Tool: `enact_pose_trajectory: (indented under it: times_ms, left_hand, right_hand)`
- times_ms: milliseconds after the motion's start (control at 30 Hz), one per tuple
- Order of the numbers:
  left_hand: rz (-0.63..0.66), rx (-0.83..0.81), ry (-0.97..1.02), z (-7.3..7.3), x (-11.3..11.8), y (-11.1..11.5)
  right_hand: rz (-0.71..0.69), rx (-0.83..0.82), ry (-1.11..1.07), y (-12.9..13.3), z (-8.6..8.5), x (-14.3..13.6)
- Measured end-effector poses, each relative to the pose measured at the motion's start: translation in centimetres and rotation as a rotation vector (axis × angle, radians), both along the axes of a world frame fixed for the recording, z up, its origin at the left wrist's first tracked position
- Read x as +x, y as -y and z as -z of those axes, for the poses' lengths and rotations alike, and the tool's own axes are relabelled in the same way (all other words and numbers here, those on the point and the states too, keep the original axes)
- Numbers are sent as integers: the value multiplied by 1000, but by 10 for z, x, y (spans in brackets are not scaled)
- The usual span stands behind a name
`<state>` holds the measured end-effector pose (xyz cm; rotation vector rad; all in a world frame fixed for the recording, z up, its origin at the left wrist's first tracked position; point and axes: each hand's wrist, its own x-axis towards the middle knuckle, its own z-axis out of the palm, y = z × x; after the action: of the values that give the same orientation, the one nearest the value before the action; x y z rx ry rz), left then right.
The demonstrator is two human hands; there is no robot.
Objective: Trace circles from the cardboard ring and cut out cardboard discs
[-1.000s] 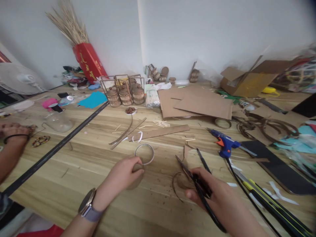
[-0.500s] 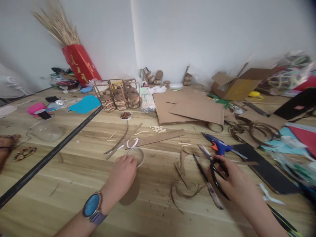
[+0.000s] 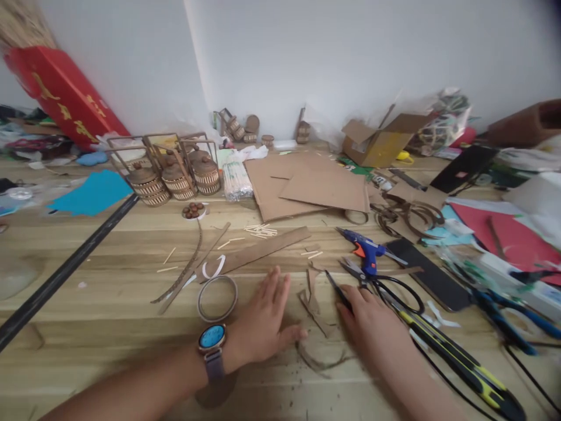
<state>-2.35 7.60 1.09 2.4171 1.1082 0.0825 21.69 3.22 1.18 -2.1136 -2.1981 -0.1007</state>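
My left hand (image 3: 265, 321) lies palm down over the table with its fingers spread, holding nothing. Beside its wrist is a cardboard ring (image 3: 200, 301) with a pale rim. A round brown disc (image 3: 214, 394) shows partly from under my left forearm. My right hand (image 3: 363, 318) has its fingers closed on a slim dark pen-like tool (image 3: 336, 286), whose rear part is hidden by the hand. Black-handled scissors (image 3: 418, 295) rest just right of those fingers. Brown paper scraps (image 3: 312, 292) and a thin curled strip (image 3: 319, 367) lie between my hands.
A blue glue gun (image 3: 370, 251), a dark phone-like slab (image 3: 432, 275) and a yellow-black utility knife (image 3: 460, 356) lie on the right. Behind are cardboard sheets (image 3: 324, 190), small lidded baskets (image 3: 179, 182) and a bowl of brown beads (image 3: 193, 210). A black strip (image 3: 74, 257) crosses the left side.
My left hand has let go of the ring and moved right, fingers spreading. My right hand has released the scissors and closed on the pen-like tool. The view has swung right.
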Motion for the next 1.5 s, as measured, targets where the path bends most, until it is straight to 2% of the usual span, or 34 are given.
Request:
enact_pose_trajectory:
  times_ms: [67, 133, 267, 367, 467, 533, 633, 767, 867, 967, 1033, 1100, 1200, 1267, 1367, 1433, 1500]
  left_hand:
    - [80, -15, 67, 1, 10, -8]
    - [99, -6, 95, 2, 24, -17]
    - [182, 23, 134, 6, 44, -29]
    - [297, 16, 158, 9, 42, -19]
    - [378, 11, 184, 9, 31, 3]
    - [379, 3, 191, 8, 26, 19]
    - [347, -7, 192, 4, 23, 36]
    - [257, -24, 153, -3, 23, 52]
    - [200, 0, 126, -4, 22, 65]
    - [142, 51, 108, 2, 21, 81]
    - [77, 95, 86, 10, 20, 90]
    - [-8, 128, 37, 18, 19, 97]
    - [-109, 151, -35, 26, 18, 102]
    - [-132, 164, -46, 27, 20, 100]
    - [-106, 185, -33, 23, 27, 92]
    - [-41, 171, -31, 20, 34, 84]
    - [20, 179, -17, 16, 41, 76]
  right_hand:
    - [4, -5, -33, -3, 8, 0]
    - [43, 5, -39, -8, 13, 6]
    - [131, -7, -7, -18, 11, 17]
    - [130, -16, 8, -21, 3, 12]
    - [26, -22, -16, -31, -10, 1]
    - [-54, -18, -47, -51, -22, -2]
    - [-155, -45, -55, -97, -36, 3]
    - [-309, -175, -12, -148, -38, 15]
    - [-401, -249, 27, -164, -32, 20]
    - [-399, -289, 60, -168, -37, 19]
    - [-366, -314, 64, -164, -50, 18]
    - [-324, -306, 41, -149, -64, 17]
    - [-306, -301, -37, -100, -78, 15]
    - [-327, -357, -91, -59, -74, 10]
    - [-373, -434, -164, -8, -54, -2]
    - [-369, -432, -225, 10, -41, -6]
    - [-320, -375, -279, 23, -36, -3]
